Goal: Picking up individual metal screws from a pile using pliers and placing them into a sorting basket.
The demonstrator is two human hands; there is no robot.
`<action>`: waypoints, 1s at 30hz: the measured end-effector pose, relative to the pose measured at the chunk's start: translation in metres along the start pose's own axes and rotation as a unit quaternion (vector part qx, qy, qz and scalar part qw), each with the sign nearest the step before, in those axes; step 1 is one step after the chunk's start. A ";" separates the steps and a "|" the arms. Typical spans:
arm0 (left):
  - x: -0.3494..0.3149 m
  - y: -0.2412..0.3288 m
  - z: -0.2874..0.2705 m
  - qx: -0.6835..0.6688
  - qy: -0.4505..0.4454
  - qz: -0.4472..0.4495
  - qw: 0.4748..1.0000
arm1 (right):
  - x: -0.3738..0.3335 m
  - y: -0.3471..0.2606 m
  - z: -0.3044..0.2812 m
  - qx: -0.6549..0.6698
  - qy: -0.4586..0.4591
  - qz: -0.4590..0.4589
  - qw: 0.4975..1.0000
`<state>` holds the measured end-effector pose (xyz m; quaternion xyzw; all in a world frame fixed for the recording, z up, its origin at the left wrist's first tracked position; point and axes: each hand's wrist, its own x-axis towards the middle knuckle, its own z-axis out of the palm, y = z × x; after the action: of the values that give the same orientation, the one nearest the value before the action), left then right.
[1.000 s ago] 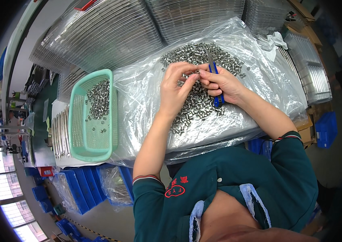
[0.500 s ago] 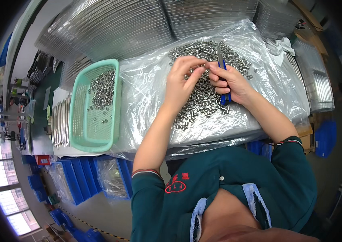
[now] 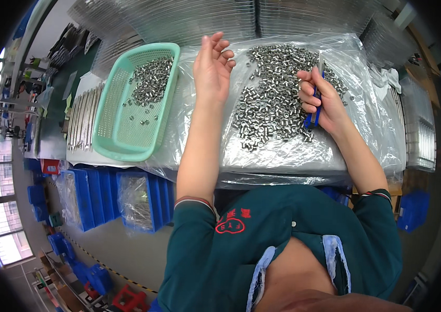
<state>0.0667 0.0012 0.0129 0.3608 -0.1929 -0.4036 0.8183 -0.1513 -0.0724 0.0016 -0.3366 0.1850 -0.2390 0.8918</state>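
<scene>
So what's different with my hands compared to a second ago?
Your left hand has parted from your right hand and swung left toward the green basket; whether it holds anything isn't clear. The right still grips the blue-handled knife; the metal parts stay piled on the plastic sheet.

left grip parted from right grip, swung leftward, now near the green basket

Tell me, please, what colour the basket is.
The basket is pale mint green, showing best in the head view.
</scene>
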 end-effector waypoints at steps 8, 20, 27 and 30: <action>-0.007 -0.017 0.000 0.603 -0.125 0.148 0.774 | 0.000 0.000 -0.002 0.012 -0.001 -0.013 1.000; -0.009 -0.028 -0.006 0.744 -0.154 0.125 0.638 | -0.002 -0.002 0.001 0.008 -0.003 0.017 1.000; -0.027 -0.031 0.025 0.276 -0.234 -0.071 0.929 | -0.003 0.000 0.008 -0.043 0.006 0.050 0.998; -0.032 -0.036 0.027 0.256 -0.259 -0.097 0.926 | -0.001 0.003 0.003 -0.038 0.022 0.045 0.998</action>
<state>0.0122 -0.0001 0.0035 0.4575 -0.4588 -0.4972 0.5770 -0.1499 -0.0685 0.0020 -0.3561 0.2287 -0.1984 0.8840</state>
